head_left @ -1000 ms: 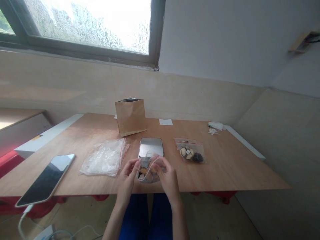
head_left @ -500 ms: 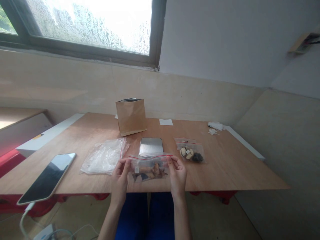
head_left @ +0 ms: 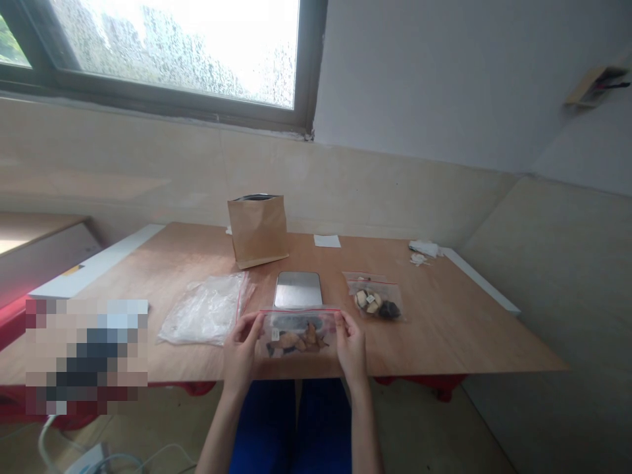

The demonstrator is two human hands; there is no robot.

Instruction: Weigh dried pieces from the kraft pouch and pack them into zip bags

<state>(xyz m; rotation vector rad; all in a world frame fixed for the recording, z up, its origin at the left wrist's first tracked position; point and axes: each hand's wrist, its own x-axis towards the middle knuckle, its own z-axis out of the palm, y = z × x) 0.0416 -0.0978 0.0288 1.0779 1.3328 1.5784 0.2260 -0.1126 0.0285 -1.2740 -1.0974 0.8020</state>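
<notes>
Between my two hands hangs a clear zip-lock bag [head_left: 299, 334] with a red seal line along its top edge. Brown dried pieces and a small white label show inside it. My left hand [head_left: 241, 342] pinches the bag's upper left corner, and my right hand [head_left: 351, 339] pinches the upper right one. Just beyond the bag lies a flat silver scale [head_left: 298, 288], its near edge partly hidden. To the right, a second zip-lock bag [head_left: 378, 299] with pale and dark pieces rests on the table. Empty-looking clear plastic bags [head_left: 205, 309] lie left of my hands.
A brown kraft paper bag [head_left: 259, 230] stands open-topped behind the scale on the wooden table [head_left: 459, 322]. White paper [head_left: 326, 241] lies near the wall, with crumpled white scraps [head_left: 422, 250] at the back right. At the left edge is a pixelated dark object [head_left: 93, 349] with a cable.
The held bag is now stretched straighter, its red seal line level and its contents facing me more plainly. Both hands stay at its corners. The other things on the table have not moved.
</notes>
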